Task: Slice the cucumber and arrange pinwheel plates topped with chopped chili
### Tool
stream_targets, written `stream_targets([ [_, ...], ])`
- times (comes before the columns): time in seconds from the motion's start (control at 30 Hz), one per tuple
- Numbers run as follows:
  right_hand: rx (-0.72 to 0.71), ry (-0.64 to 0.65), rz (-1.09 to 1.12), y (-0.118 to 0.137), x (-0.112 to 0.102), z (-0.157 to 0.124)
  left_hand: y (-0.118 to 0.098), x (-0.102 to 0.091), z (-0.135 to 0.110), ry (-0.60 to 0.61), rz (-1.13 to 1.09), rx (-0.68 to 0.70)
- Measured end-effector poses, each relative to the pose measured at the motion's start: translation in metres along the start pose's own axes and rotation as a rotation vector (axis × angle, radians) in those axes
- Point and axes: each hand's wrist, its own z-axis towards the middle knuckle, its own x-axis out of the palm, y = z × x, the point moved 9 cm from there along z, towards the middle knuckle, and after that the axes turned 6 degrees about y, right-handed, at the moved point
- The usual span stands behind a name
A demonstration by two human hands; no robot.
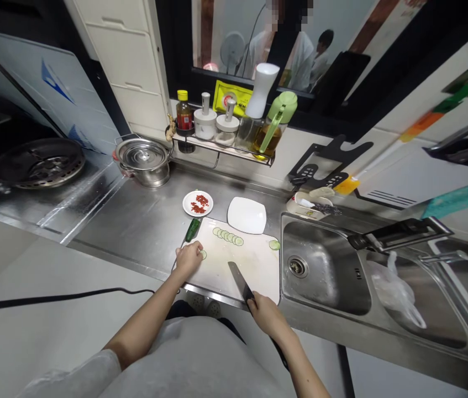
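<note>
My right hand [267, 315] is closed around the handle of a kitchen knife [240, 281], its dark blade resting over the white cutting board [254, 271] and pointing away from me. My left hand [189, 258] is at the board's left edge with its fingers curled together. A pale cucumber slice [203, 255] shows right beside those fingertips; what they pinch, if anything, is hidden. Farther back on the board lies an overlapping row of cucumber slices [227, 236]. Another small pile of slices [274, 245] sits at the right edge. A dark green cucumber piece [192, 230] lies along the left edge.
Behind the board stand a plate of chopped red bits [199, 204] and a white square plate [247, 215]. The steel sink [316, 276] adjoins on the right. A lidded pot [145, 160] is at the back left, below a seasoning rack [225, 145]. People show beyond the window.
</note>
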Motion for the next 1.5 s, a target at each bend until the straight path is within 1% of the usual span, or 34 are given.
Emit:
stream_targets([
  [0.17, -0.003, 0.001, 0.005, -0.001, 0.0, 0.002, 0.008, -0.004, 0.002, -0.034, 0.057, -0.012],
  [0.33, 0.0, -0.015, 0.035, -0.005, -0.003, 0.0, 0.005, -0.009, -0.002, -0.104, 0.161, 0.022],
  [0.43, 0.032, -0.036, 0.065, -0.012, -0.008, -0.003, -0.003, -0.01, -0.002, -0.148, 0.147, 0.036],
  [0.53, 0.071, -0.074, 0.1, -0.022, -0.013, -0.006, -0.029, -0.002, 0.006, -0.17, 0.081, 0.116],
  [0.63, 0.094, -0.106, 0.121, -0.031, -0.014, -0.008, -0.065, 0.018, 0.02, -0.129, 0.048, 0.193],
  [0.7, 0.101, -0.116, 0.13, -0.036, -0.013, -0.009, -0.089, 0.03, 0.029, -0.1, 0.059, 0.227],
  [0.77, 0.113, -0.119, 0.142, -0.04, -0.01, -0.01, -0.109, 0.038, 0.037, -0.084, 0.09, 0.254],
  [0.87, 0.13, -0.119, 0.162, -0.046, -0.007, -0.013, -0.129, 0.044, 0.047, -0.074, 0.15, 0.284],
  [1.0, 0.131, -0.117, 0.178, -0.05, -0.004, -0.017, -0.144, 0.05, 0.052, -0.035, 0.223, 0.336],
  [1.17, 0.152, -0.123, 0.185, -0.057, -0.001, -0.019, -0.152, 0.051, 0.049, -0.018, 0.203, 0.361],
  [1.3, 0.154, -0.131, 0.181, -0.058, -0.003, -0.019, -0.152, 0.047, 0.043, 0.003, 0.127, 0.329],
  [1.4, 0.146, -0.128, 0.185, -0.054, -0.006, -0.017, -0.138, 0.043, 0.037, 0.064, -0.015, 0.262],
  [1.5, 0.143, -0.114, 0.167, -0.046, -0.01, -0.015, -0.112, 0.041, 0.027, 0.137, -0.104, 0.188],
])
